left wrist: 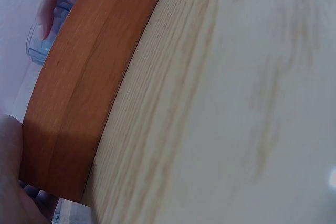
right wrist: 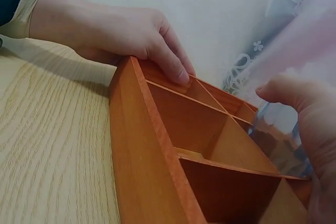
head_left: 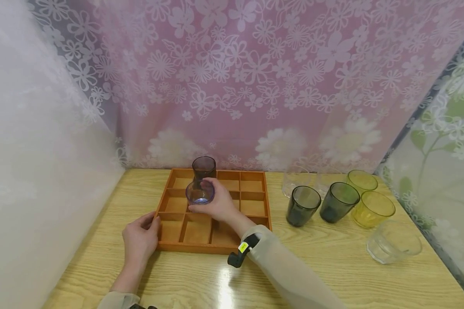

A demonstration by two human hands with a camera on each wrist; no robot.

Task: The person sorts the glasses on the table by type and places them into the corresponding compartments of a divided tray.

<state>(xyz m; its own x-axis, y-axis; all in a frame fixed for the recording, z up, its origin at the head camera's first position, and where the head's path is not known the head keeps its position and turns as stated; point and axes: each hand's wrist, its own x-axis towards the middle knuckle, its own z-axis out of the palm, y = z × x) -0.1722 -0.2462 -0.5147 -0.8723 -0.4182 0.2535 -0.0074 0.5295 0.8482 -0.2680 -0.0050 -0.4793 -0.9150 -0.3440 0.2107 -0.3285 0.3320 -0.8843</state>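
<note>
Blue glass [head_left: 195, 194]: in the right hand [head_left: 218, 204], over the left-centre of the tray [head_left: 193, 247], just in front of the brown glass [head_left: 204, 165] at the back. Whether its base is below the divider tops: cannot tell.

Handling (judged): rigid, fairly light, smooth-walled, so apt to slip if fingers are damp; brittle, rim most at risk against the dividers or the brown glass. Best hold is round the side wall, below the rim, with even, modest pressure. Tray looks like wood: stiff, light enough to slide if bumped; outer wall near a corner makes a sound grip.

Right hand: fingers part-curled, spread to the glass's width, thumb and fingers on its side; hold is from the right. Forearm enters from lower right and crosses the tray's front right part; sleeve [head_left: 282, 253] sits behind the wrist camera [head_left: 239, 253].

Left hand [head_left: 141, 238]: grips the tray's left wall near the front corner, a digit over the rim on the inner side, the rest of the hand outside. Gap is only about the wall's thickness. Forearm rises from lower left.

Right of tray, on the table [head_left: 332, 274]: grey glasses [head_left: 301, 208], yellow glasses [head_left: 371, 212], clear glasses [head_left: 386, 249].
</note>
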